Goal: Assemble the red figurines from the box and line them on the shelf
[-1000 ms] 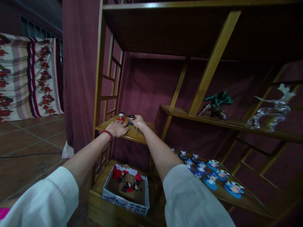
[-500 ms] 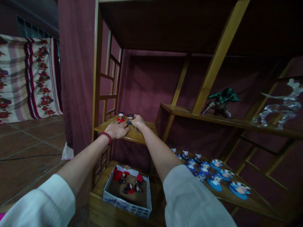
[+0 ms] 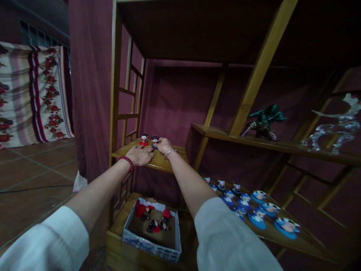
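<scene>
On the small upper shelf (image 3: 165, 162) stand two little figurines. The left figurine (image 3: 143, 139) has black hair and a red base. Beside it is a dark-haired figurine (image 3: 155, 140) on a dark base, pinched at its right side by the fingers of my right hand (image 3: 164, 145), which wears a silver bangle. My left hand (image 3: 140, 155), with a red bead bracelet, lies palm down on the shelf's front edge, fingers stretched out just in front of the figurines. Part of the dark base is hidden by my fingers.
Below, an open cardboard box (image 3: 152, 246) holds several red and black figurines. Several blue-based figurines (image 3: 257, 217) stand on the lower right shelf. A green-caped figure (image 3: 266, 120) and a clear deer ornament (image 3: 332, 130) occupy the middle shelf. A wooden upright (image 3: 115, 94) borders the left.
My right wrist has shifted slightly to the right, while its fingers stay at the dark-haired figurine. My left hand and the figurines look nearly unchanged.
</scene>
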Demonstrator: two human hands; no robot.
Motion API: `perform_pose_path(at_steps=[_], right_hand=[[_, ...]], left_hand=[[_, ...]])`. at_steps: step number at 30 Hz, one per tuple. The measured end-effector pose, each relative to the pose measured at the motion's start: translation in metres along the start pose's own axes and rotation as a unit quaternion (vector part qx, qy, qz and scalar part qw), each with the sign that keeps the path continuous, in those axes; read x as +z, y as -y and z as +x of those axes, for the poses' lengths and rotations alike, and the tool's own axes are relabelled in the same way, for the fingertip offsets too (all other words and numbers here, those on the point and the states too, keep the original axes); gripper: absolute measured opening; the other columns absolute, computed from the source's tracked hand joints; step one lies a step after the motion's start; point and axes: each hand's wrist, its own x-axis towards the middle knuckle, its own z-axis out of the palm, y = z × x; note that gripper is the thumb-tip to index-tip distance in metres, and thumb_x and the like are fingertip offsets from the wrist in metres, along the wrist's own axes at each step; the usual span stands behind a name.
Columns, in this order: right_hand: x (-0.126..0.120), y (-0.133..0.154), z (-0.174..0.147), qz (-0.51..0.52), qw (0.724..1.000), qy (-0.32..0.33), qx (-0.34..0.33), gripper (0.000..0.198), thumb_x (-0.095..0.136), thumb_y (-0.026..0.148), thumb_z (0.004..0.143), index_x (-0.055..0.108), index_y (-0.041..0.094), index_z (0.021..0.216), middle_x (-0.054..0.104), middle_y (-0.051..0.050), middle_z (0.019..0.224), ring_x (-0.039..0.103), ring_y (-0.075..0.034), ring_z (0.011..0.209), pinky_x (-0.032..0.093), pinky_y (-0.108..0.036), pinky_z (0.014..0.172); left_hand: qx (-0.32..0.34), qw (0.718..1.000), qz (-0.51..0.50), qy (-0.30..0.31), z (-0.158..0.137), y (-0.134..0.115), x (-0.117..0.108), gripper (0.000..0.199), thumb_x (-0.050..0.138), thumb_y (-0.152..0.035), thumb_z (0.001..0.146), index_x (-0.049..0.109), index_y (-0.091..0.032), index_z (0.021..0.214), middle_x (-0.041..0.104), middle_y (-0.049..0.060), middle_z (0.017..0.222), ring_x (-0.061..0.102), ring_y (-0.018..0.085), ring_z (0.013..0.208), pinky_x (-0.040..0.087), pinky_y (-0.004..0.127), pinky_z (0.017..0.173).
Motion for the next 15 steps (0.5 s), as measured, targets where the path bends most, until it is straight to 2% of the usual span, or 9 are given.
perform_pose_path(at_steps=[8, 15], right_hand=[[0.0033, -0.0008, 0.0034, -0.017, 1.000, -0.008, -0.001, 0.022, 0.063, 0.026, 0.068, 0.066, 0.022, 0.089, 0.068, -0.001, 0.085, 0.061, -0.014, 0.082, 0.043, -0.019, 0.069], [0.0025, 0.0017, 0.0011, -0.036, 0.999, -0.006, -0.005, 0.024, 0.061, 0.026, 0.070, 0.064, 0.020, 0.093, 0.068, -0.004, 0.090, 0.061, -0.015, 0.083, 0.043, -0.020, 0.070]], left_hand=[[-0.005, 1.000, 0.009, -0.001, 0.0016, -0.0010, -0.0028, 0.052, 0.020, -0.042, 0.083, 0.029, -0.029, 0.133, 0.038, 0.004, 0.136, 0.032, 0.028, 0.124, 0.026, 0.048, 0.094], [-0.012, 1.000, 0.018, -0.013, 0.0010, -0.0047, -0.0049, 0.049, 0.022, -0.042, 0.082, 0.038, -0.027, 0.126, 0.043, 0.004, 0.133, 0.035, 0.027, 0.120, 0.028, 0.047, 0.093]])
